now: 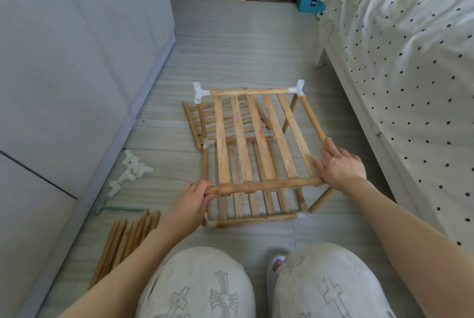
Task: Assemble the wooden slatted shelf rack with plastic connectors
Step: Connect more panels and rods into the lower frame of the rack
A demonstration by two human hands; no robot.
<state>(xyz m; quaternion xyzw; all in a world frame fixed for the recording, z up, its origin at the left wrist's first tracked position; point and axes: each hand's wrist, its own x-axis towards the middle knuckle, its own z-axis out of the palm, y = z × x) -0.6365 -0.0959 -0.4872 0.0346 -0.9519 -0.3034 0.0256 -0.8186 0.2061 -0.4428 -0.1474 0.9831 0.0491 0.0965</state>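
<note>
Gripping slatted shelf (256,138) rail ends, left hand (195,198) and right hand (342,167); spare connectors (128,172), dowels (125,238) left; right grip likely partial.

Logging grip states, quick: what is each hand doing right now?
Left hand: grips the left end of the slatted shelf panel's near rail.
Right hand: holds the panel's near-right corner, fingers on the side dowel.
</note>
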